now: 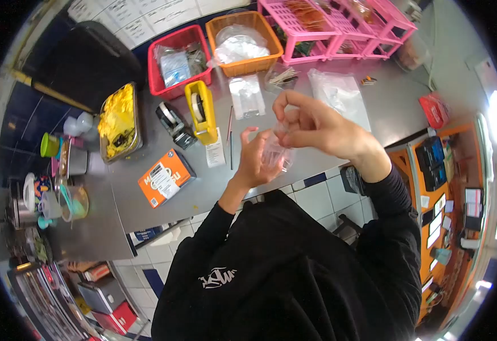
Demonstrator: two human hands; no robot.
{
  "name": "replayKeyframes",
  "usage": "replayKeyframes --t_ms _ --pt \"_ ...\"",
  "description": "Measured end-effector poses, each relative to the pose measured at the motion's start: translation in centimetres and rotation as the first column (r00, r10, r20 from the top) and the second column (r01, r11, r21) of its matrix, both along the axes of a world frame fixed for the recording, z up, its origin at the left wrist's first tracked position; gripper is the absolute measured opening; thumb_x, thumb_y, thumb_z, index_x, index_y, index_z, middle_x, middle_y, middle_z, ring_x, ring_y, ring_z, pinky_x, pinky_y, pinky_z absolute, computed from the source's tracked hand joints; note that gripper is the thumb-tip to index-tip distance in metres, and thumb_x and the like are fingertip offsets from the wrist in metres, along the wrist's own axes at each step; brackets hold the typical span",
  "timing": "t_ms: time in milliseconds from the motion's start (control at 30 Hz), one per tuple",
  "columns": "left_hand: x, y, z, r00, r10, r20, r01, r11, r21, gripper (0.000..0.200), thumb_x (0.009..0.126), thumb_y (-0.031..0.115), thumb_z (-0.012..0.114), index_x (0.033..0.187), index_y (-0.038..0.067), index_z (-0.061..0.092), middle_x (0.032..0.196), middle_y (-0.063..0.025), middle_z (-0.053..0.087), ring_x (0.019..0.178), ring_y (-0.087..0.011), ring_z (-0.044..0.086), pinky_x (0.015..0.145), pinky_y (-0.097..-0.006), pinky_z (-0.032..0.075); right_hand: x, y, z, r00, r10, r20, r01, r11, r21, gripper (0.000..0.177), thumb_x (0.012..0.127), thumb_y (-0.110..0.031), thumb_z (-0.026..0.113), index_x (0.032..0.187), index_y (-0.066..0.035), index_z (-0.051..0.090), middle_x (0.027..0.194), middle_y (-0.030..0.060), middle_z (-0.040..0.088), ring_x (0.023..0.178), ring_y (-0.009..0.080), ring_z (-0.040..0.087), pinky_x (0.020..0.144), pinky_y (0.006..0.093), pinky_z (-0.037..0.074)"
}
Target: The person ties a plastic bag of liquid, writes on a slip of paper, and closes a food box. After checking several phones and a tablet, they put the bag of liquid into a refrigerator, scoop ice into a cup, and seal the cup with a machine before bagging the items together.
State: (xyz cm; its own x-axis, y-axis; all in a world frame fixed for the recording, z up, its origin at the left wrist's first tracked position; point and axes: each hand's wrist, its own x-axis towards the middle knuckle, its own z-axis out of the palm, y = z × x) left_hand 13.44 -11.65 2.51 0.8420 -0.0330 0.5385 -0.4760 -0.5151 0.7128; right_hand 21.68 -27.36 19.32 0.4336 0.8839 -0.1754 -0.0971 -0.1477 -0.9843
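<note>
Grip: R hand (316, 128) pinches narrow at top of clear bag (277, 154), thumb vs. fingertips; L hand (253, 161) cups its body, fingers partly spread.
Bag: held up over front of counter (149, 116), between both hands, approx. mid-counter.
Done: contents look to be in bag, top apparently gathered, judging by pinch.
Left: no tie or tape visible on neck, so closure prob. unfinished; can't confirm.
Tape: yellow dispenser (202, 116) and black dispenser (175, 125) stand L of hands, neither touched.
Spares: flat bags (339, 94) lie beyond R hand; clear packet (246, 96) near orange basket (251, 69).
Contents: pale, blurred thru plastic; type & qty unclear.
Neck: mostly hidden behind R fingers; twist, fold or knot n/a to tell.
Baskets: plastic-wrapped items in red basket (156, 77) hard to ID.
Edges: pink rack (325, 42) cut off at top; label text too small/blurred.
</note>
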Motion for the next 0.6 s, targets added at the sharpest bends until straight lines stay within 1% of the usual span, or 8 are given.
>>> replayKeyframes --t_ms 33,133,200,233,367,500,567,600 --pt "-0.3 -0.2 1.8 0.999 0.031 0.032 -0.034 0.994 0.104 0.056 0.066 0.031 0.073 0.114 0.008 0.055 0.105 -0.0058 0.060 0.104 -0.0276 0.054 0.100 -0.0464 0.030 -0.6 -0.4 0.8 0.993 -0.059 -0.097 0.064 0.997 0.045 0.038 0.079 0.007 0.053 0.113 -0.004 0.043 0.100 0.0097 0.062 0.089 0.0204 0.060 0.075 0.0318 0.045" --pt "-0.3 -2.3 3.2 0.994 -0.080 -0.078 0.072 0.993 -0.098 0.051 0.062 0.021 0.076 0.108 0.010 0.056 0.099 -0.0071 0.058 0.099 -0.0258 0.055 0.092 -0.0340 0.034 -3.3 0.0 1.6 0.957 -0.082 -0.277 0.136 0.975 0.179 0.045 0.080 0.006 0.055 0.120 -0.004 0.038 0.115 0.0115 0.054 0.099 0.0139 0.053 0.080 0.0276 0.042" --pt "0.0 -3.3 3.2 0.976 -0.126 -0.177 0.089 0.975 -0.203 0.053 0.061 0.018 0.077 0.108 0.009 0.055 0.099 -0.0071 0.058 0.100 -0.0254 0.055 0.091 -0.0318 0.034 -5.1 0.4 3.5 0.974 0.052 0.221 -0.016 0.987 -0.161 0.046 0.079 0.004 0.057 0.120 -0.005 0.037 0.111 0.0098 0.052 0.104 0.0145 0.052 0.083 0.0273 0.042" --pt "0.2 -3.3 3.1 0.977 -0.103 -0.188 0.065 0.978 -0.199 0.055 0.061 0.017 0.077 0.110 0.009 0.054 0.100 -0.0072 0.058 0.102 -0.0254 0.055 0.091 -0.0322 0.034 -5.5 0.3 4.6 0.992 0.055 0.111 -0.033 0.981 -0.193 0.051 0.077 0.004 0.060 0.120 -0.005 0.036 0.113 0.0094 0.050 0.108 0.0155 0.049 0.087 0.0275 0.040" --pt "0.3 -2.2 3.0 0.972 0.013 -0.233 -0.060 0.979 -0.195 0.064 0.060 0.014 0.078 0.117 0.007 0.049 0.102 -0.0074 0.059 0.107 -0.0252 0.054 0.093 -0.0337 0.035 -6.8 -2.1 4.0 0.983 -0.134 -0.127 0.159 0.964 0.215 0.063 0.071 0.007 0.067 0.121 -0.007 0.031 0.120 0.0087 0.040 0.121 0.0165 0.037 0.099 0.0304 0.030" --pt "-2.6 -2.4 7.2 0.931 0.365 0.024 -0.365 0.931 -0.008 0.088 0.066 0.026 0.079 0.136 -0.001 0.033 0.119 -0.0105 0.060 0.113 -0.0312 0.052 0.095 -0.0451 0.035 -8.8 -2.8 3.3 0.963 -0.160 -0.215 0.257 0.777 0.574 0.064 0.071 0.008 0.067 0.121 -0.006 0.029 0.124 0.0093 0.037 0.126 0.0179 0.033 0.102 0.0342 0.027" --pt "-2.5 -2.1 6.8 0.944 0.327 0.038 -0.324 0.943 -0.076 0.079 0.068 0.028 0.077 0.129 0.000 0.037 0.115 -0.0096 0.061 0.110 -0.0299 0.053 0.096 -0.0461 0.035 -9.2 -2.8 4.0 0.945 -0.242 0.221 0.110 0.869 0.482 0.067 0.072 -0.001 0.072 0.122 -0.005 0.028 0.122 0.0114 0.035 0.116 0.0189 0.038 0.098 0.0338 0.030" --pt "-2.2 -1.8 6.3 0.959 0.282 0.009 -0.279 0.952 -0.128 0.074 0.069 0.029 0.076 0.126 0.001 0.039 0.113 -0.0091 0.061 0.108 -0.0292 0.054 0.096 -0.0466 0.034 -9.7 -2.2 3.9 0.947 -0.215 0.240 0.086 0.886 0.456 0.069 0.072 -0.004 0.073 0.124 -0.002 0.028 0.118 0.0132 0.036 0.112 0.0206 0.041 0.096 0.0338 0.031"
